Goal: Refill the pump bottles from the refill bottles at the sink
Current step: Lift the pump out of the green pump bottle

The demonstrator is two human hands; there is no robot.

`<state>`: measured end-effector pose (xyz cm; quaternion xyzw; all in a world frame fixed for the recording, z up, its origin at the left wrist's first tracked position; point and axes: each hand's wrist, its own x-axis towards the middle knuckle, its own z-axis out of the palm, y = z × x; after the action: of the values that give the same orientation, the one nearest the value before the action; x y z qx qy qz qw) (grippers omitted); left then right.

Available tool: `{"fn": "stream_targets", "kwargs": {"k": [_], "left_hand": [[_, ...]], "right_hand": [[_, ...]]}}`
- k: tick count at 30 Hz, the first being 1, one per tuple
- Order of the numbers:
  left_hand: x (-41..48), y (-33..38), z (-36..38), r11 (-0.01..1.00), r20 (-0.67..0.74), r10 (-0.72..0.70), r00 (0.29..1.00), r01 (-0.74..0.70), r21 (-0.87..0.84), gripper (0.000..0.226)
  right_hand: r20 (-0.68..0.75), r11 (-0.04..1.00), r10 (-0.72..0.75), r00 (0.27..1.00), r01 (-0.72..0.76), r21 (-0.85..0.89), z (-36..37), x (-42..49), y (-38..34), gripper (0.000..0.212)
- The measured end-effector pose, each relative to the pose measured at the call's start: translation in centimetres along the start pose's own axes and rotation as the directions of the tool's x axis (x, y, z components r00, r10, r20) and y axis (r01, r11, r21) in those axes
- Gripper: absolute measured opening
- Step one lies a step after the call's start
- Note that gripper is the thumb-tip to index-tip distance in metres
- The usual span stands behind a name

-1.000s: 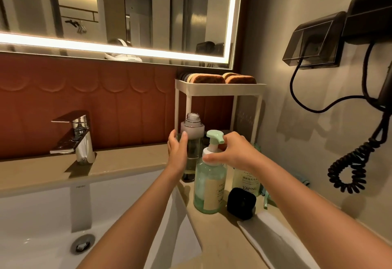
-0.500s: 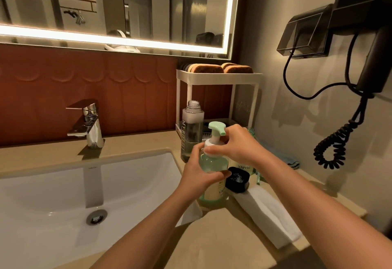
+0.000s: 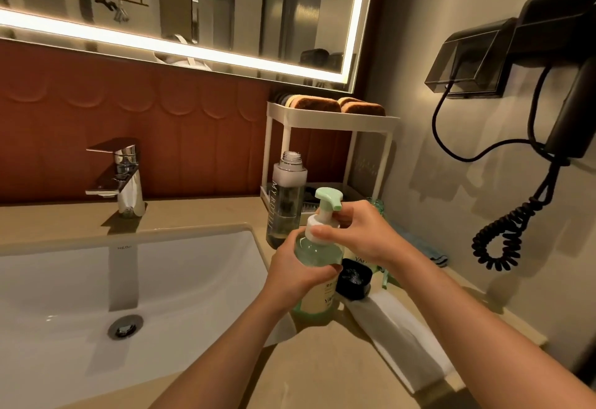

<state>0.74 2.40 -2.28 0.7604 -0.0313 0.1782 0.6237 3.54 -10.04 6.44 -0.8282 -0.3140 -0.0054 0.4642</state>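
A green pump bottle (image 3: 317,252) with a mint pump head (image 3: 329,197) stands on the counter right of the sink. My left hand (image 3: 295,271) grips its body from the left. My right hand (image 3: 358,234) pinches the white pump collar (image 3: 314,225) just under the head. Behind it stands a tall clear refill bottle (image 3: 285,202) with its cap off and neck open. A second labelled bottle (image 3: 359,260) is mostly hidden behind my right hand. A black cap (image 3: 353,281) lies on the counter to the right of the pump bottle.
The white sink basin (image 3: 96,295) and chrome tap (image 3: 124,176) lie to the left. A white two-tier rack (image 3: 329,118) holding brown sponges stands at the back. A folded white towel (image 3: 396,331) lies on the counter at the right. A wall hairdryer with coiled cord (image 3: 503,234) hangs at the right.
My left hand left the tall clear bottle and took hold of the green pump bottle's body. My right hand stays on the pump collar. The view has shifted slightly.
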Motion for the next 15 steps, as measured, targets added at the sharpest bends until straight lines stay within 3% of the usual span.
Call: {"fn": "stream_targets", "kwargs": {"k": [4,6,10,15], "left_hand": [[-0.1,0.1,0.4,0.999,-0.023,-0.032,0.999,0.033,0.004,0.069],[-0.1,0.1,0.4,1.000,-0.024,-0.025,0.999,0.025,0.015,0.070],[-0.1,0.3,0.3,0.999,0.005,-0.032,0.999,0.032,0.025,0.072],[0.2,0.0,0.1,0.999,0.031,-0.044,0.999,0.043,0.034,0.069]], "right_hand": [[0.042,0.977,0.065,0.997,-0.072,0.199,1.1,-0.3,-0.2,0.019],[-0.013,0.947,0.124,0.992,-0.114,0.299,2.5,-0.4,-0.2,0.022],[-0.186,0.950,0.115,0.976,-0.054,0.307,4.0,-0.2,0.3,0.025],[-0.115,0.950,0.075,0.991,-0.036,0.310,3.3,0.3,0.6,0.019]]}}
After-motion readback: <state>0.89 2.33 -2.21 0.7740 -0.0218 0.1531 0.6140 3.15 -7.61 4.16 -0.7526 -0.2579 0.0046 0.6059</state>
